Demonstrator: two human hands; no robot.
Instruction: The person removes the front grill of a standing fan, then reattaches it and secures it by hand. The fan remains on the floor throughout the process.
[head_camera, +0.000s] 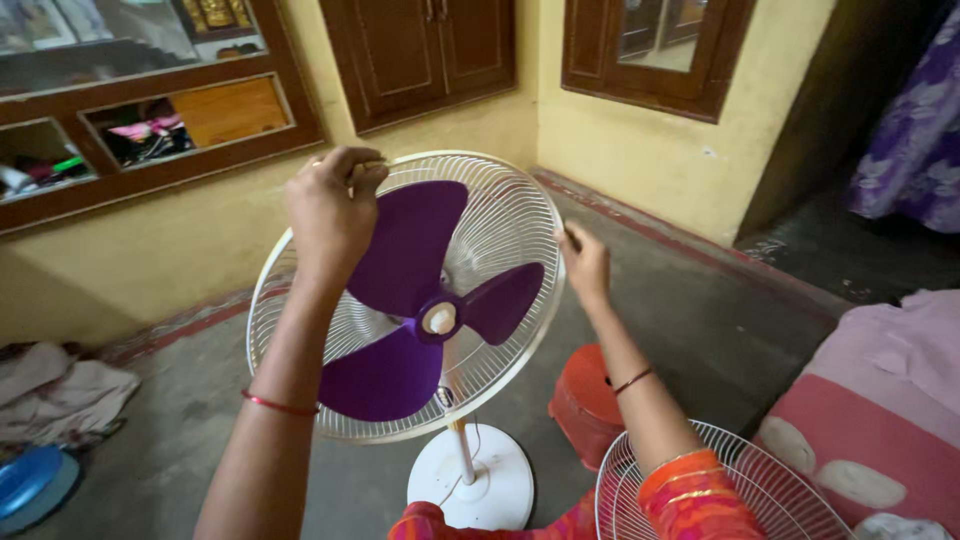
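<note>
Two hands are on the rim of the rear guard (515, 215) of a pedestal fan: our left hand (330, 210) is closed on the top edge, and our right hand (585, 262) pinches the right edge. Inside this wire bowl sit three purple blades (415, 300) around a white hub (440, 319). The fan stands on the floor on a round white base (490, 480), with its pole upright and its open face tilted up toward us. The loose front guard (740, 490) lies near our right elbow.
</note>
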